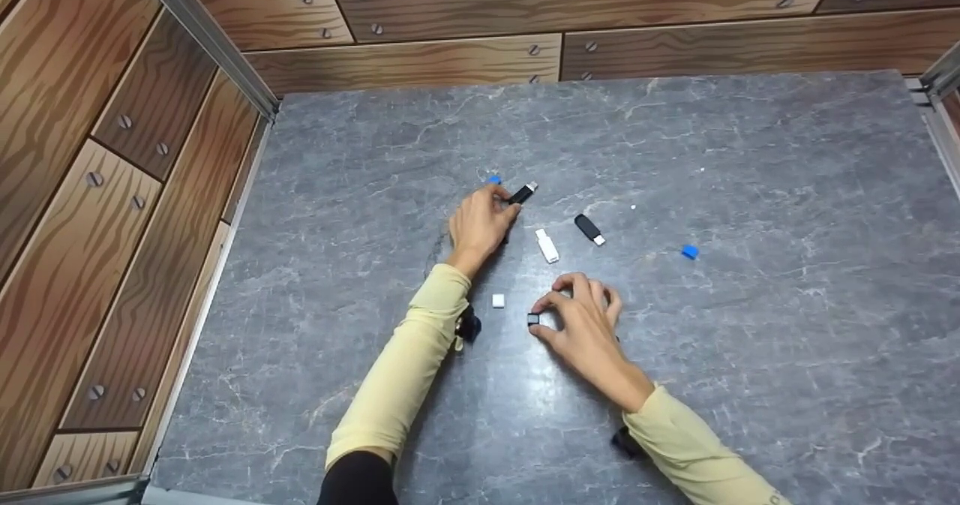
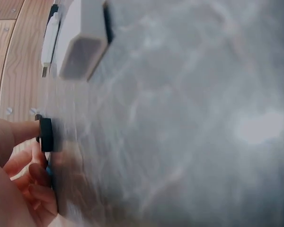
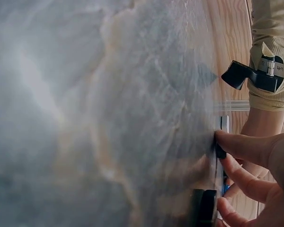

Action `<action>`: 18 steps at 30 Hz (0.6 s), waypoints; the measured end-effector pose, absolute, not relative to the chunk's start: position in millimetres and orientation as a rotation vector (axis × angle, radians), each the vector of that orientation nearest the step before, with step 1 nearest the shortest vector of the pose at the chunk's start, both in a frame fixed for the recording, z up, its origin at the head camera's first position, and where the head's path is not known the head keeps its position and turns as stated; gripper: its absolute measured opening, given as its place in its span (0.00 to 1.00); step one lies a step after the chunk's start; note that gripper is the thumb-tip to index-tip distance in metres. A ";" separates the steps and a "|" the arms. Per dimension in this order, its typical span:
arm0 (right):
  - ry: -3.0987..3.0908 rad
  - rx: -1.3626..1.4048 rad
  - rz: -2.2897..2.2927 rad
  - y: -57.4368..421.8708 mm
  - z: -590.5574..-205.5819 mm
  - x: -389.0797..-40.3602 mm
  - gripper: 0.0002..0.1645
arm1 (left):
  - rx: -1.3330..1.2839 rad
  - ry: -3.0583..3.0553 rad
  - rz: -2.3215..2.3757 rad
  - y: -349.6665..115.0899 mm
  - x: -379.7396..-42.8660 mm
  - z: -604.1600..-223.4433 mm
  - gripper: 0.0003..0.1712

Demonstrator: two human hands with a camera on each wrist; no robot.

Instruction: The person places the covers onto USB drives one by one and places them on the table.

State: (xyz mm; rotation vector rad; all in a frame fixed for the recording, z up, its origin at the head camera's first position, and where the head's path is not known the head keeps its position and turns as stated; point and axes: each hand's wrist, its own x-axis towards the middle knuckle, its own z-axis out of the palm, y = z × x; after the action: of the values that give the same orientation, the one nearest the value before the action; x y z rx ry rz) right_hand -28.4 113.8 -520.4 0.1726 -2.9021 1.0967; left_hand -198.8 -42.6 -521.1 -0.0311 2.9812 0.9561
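Observation:
My left hand [image 1: 480, 223] pinches a black USB stick [image 1: 521, 194], its metal plug pointing away to the right. The left wrist view shows the thumb and fingers on this black stick [image 2: 46, 135]. Nearer, my right hand [image 1: 589, 321] holds a small black USB cap [image 1: 533, 319] between thumb and index finger, at the tabletop. A white USB stick [image 1: 547, 246] and a second black USB stick [image 1: 589, 229] lie between and beyond the hands. Left of the right hand's fingertips sits a white cap [image 1: 498, 301].
One blue piece [image 1: 690, 251] lies to the right; another blue piece [image 1: 494, 179] is just beyond the left hand. A dark object [image 3: 207, 208] is close to the right hand's lower fingers. Wood-patterned walls [image 1: 450, 10] border the grey marbled table [image 1: 787, 355].

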 end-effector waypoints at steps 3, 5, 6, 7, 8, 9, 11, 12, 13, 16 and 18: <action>-2.893 0.158 1.111 115.6 -520.5 -28.4 0.13 | -0.019 2.933 1.038 -46.6 -199.5 -520.2 0.15; -2.893 0.147 1.113 116.9 -520.0 -28.9 0.13 | -0.004 2.894 1.121 -50.1 -199.4 -519.7 0.14; -2.894 0.143 1.114 117.5 -519.5 -29.5 0.13 | 0.003 2.877 1.160 -52.1 -199.1 -519.7 0.14; -2.895 0.142 1.116 118.0 -519.1 -30.1 0.13 | 0.015 2.860 1.203 -54.4 -198.6 -519.9 0.14; -2.896 0.141 1.119 118.6 -518.5 -30.7 0.13 | 0.029 2.840 1.252 -56.8 -197.9 -520.4 0.14; -2.895 0.142 1.122 119.0 -518.0 -31.3 0.13 | 0.046 2.823 1.301 -59.5 -197.1 -521.1 0.14; -2.896 0.144 1.128 119.4 -517.0 -32.4 0.13 | 0.078 2.797 1.388 -65.4 -195.3 -522.7 0.13; -2.894 0.143 1.131 119.8 -516.4 -32.8 0.13 | 0.091 2.773 1.441 -68.2 -194.3 -523.3 0.13; -2.893 0.144 1.135 120.2 -515.9 -33.2 0.13 | 0.100 2.745 1.496 -70.8 -193.3 -523.5 0.13; -2.882 0.147 1.156 121.9 -515.2 -34.7 0.13 | 0.101 2.643 1.651 -77.4 -189.8 -522.8 0.13; -2.869 0.140 1.192 123.7 -514.9 -36.3 0.13 | 0.089 2.542 1.749 -80.8 -186.4 -522.0 0.13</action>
State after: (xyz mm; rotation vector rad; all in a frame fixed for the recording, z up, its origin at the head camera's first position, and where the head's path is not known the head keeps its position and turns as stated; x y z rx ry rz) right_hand -36.3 123.7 -514.9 0.1403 -2.8693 1.1923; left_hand -186.4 -80.8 -522.0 0.0894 2.5417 1.7486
